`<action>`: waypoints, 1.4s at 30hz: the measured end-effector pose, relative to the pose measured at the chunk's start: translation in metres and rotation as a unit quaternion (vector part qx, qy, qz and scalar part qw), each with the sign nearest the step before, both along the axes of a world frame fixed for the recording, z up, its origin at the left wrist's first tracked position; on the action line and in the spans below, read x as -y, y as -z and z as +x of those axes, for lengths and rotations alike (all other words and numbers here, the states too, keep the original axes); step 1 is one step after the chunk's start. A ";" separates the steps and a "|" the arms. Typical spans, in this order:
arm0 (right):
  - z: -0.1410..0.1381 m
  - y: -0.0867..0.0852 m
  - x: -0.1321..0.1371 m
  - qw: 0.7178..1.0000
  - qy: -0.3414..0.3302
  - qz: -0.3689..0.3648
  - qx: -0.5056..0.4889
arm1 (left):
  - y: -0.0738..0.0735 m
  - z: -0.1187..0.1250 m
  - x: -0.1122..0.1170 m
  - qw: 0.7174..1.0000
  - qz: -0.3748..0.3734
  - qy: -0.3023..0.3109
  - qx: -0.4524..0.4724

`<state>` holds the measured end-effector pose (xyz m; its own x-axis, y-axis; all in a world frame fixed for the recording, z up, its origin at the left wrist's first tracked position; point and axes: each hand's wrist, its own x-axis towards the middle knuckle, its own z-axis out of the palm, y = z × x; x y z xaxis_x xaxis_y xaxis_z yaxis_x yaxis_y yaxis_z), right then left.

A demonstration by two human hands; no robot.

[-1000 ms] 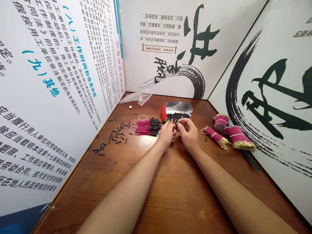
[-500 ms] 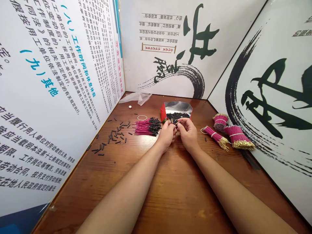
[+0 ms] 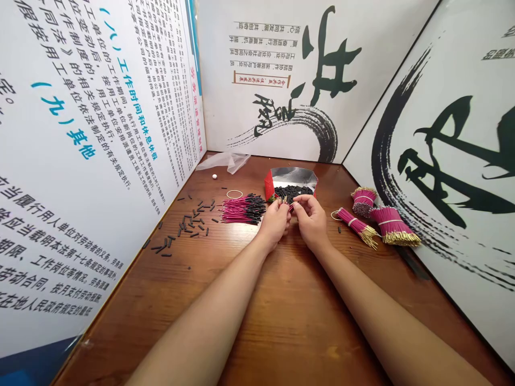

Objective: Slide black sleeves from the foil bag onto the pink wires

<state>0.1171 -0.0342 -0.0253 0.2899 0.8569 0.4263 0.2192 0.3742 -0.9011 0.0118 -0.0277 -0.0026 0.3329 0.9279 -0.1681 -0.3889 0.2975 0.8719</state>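
My left hand (image 3: 274,221) is closed around a small bunch of pink wires with gold tips (image 3: 285,201), held just in front of a red box (image 3: 270,186). My right hand (image 3: 310,215) sits right beside it, fingers pinched at the wire tips; what it pinches is too small to name. The box has a silver lining and holds several short black tubes (image 3: 293,190). Left of my hands lies a pile of pink wires with black sleeves on their ends (image 3: 243,208).
Loose black tubes (image 3: 193,222) are scattered on the wooden table (image 3: 281,311) at the left. Three banded bundles of pink wires (image 3: 392,225) lie at the right. A rubber band (image 3: 235,194) and a clear plastic bag (image 3: 227,161) lie toward the back. Printed boards wall in three sides.
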 end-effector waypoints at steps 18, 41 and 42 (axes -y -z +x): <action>0.015 -0.002 -0.001 0.907 0.162 -0.070 0.382 | 0.001 -0.003 -0.002 0.998 -0.010 -0.021 0.055; 0.011 0.006 -0.002 0.860 0.155 -0.076 0.480 | 0.000 -0.004 -0.001 0.998 -0.005 -0.015 0.059; 0.011 0.006 -0.003 0.862 0.155 -0.077 0.476 | 0.000 -0.004 -0.001 0.998 -0.004 -0.015 0.059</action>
